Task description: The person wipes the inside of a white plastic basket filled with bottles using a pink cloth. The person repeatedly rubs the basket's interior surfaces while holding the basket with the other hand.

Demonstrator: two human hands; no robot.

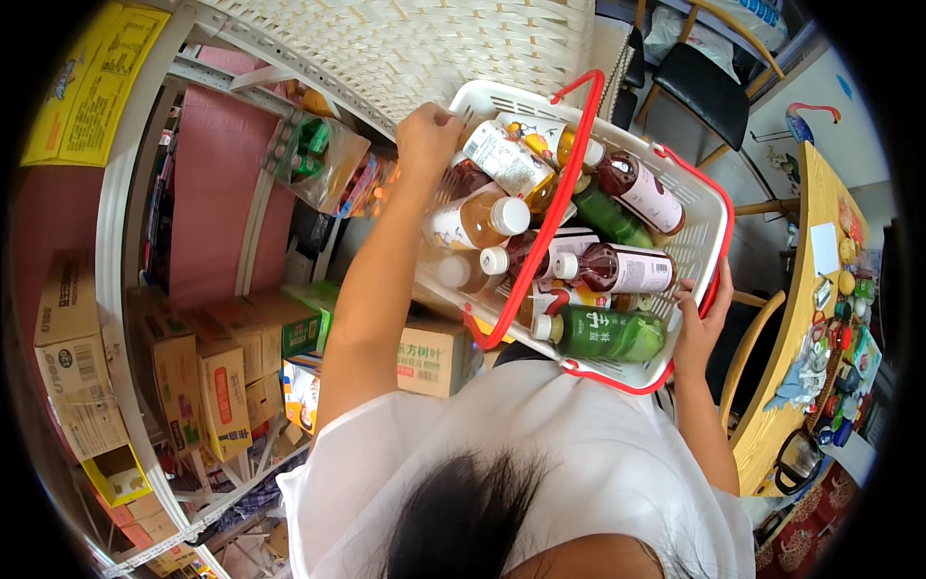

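Note:
A white plastic shopping basket (712,217) is tilted in front of my body, filled with several drink bottles. My left hand (428,141) is closed at its far left corner, fingertips partly hidden. At the near right, my right hand (700,315) grips the rim, thumb inside. One red handle (561,210) stands up across the bottles; another lies along the right rim. A green-juice bottle (611,333) lies nearest me. Above it are dark red drink bottles (618,268) with pale labels. An amber drink bottle (506,155) and a peach-coloured drink bottle (470,221) lie farther left.
A white woven panel (434,43) stands beyond the basket. Metal shelving (119,217) with cardboard boxes (224,398) and bagged bottles (315,159) fills the left. A wooden table (778,391) with clutter and black-seated chairs (698,94) are on the right.

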